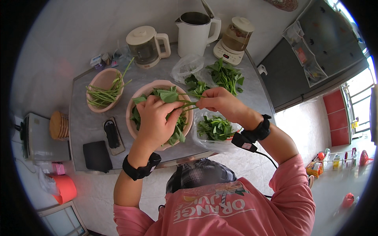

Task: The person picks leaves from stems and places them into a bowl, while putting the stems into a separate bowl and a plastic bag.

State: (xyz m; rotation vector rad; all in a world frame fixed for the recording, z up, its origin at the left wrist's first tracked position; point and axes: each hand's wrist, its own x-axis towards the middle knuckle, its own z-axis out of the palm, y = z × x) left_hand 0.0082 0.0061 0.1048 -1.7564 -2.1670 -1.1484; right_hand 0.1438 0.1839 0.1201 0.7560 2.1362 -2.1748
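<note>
Over a pink plastic colander [130, 118] of leafy greens, my left hand [158, 118] has its fingers closed on leafy stems [187, 103]. My right hand [223, 103] pinches the other end of these green stems at the colander's right side. To the left, a smaller pink basket [110, 109] holds long leafless green stems [104, 96]. A clear plastic bag with trimmed leafy greens [217, 128] lies below my right hand. Behind that hand, a bunch of leafy greens [227, 75] rests on the grey table [254, 85]. The bottom of the colander is hidden.
A glass kettle [143, 47], a white electric kettle [192, 38] and a glass health pot on its base [236, 38] stand along the wall. An empty-looking plastic bag [187, 67] lies before them. A phone [113, 135] and a black cloth [97, 155] lie at front left. A cable hangs from my right wristband.
</note>
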